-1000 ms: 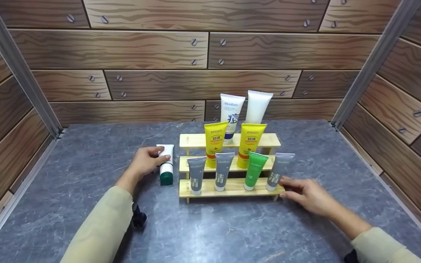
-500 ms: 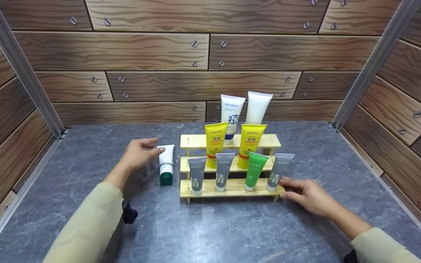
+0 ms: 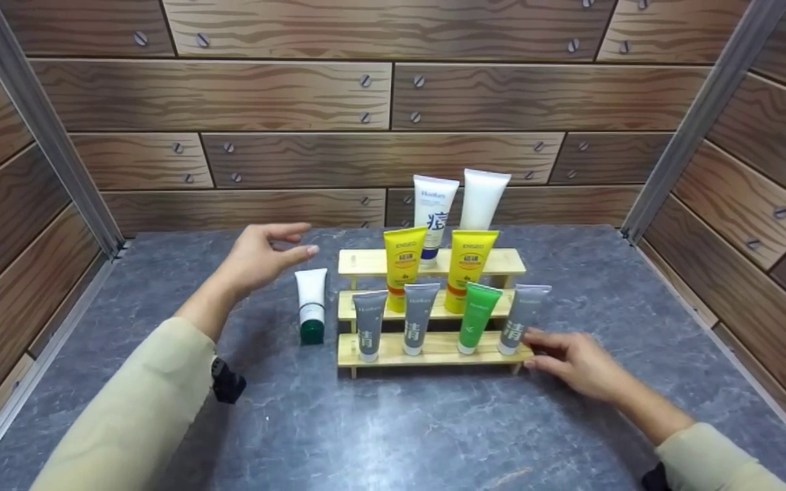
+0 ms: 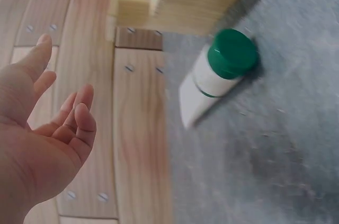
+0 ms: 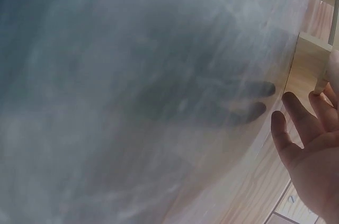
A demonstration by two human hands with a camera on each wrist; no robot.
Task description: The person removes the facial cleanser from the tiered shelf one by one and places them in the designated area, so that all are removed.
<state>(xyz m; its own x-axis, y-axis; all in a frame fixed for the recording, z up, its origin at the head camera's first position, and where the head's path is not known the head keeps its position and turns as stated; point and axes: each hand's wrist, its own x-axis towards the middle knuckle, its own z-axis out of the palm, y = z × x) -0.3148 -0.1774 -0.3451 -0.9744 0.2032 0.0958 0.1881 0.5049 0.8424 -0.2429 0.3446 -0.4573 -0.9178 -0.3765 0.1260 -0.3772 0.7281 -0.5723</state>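
My left hand [image 3: 261,256] hovers above and behind a white tube with a green cap [image 3: 312,307], holding nothing, its fingers and thumb spread apart. The tube lies on the table left of a three-step wooden display stand [image 3: 434,358]; in the left wrist view its green cap [image 4: 233,53] faces the camera. My right hand [image 3: 580,365] pinches the right end of the stand's lowest step between thumb and fingers. On that step stand several small tubes: grey ones [image 3: 368,327] and a green one [image 3: 479,317]. Two yellow tubes [image 3: 404,269] occupy the middle step.
Two white tubes [image 3: 436,211] stand on the top step, the right one partly hidden behind a yellow tube. The grey marbled table [image 3: 393,436] is enclosed by wood-patterned walls [image 3: 263,95] with metal corner posts [image 3: 59,136].
My left hand has let go of the white tube with the green cap and moved up and away to the back. My right hand stays at the stand's end.
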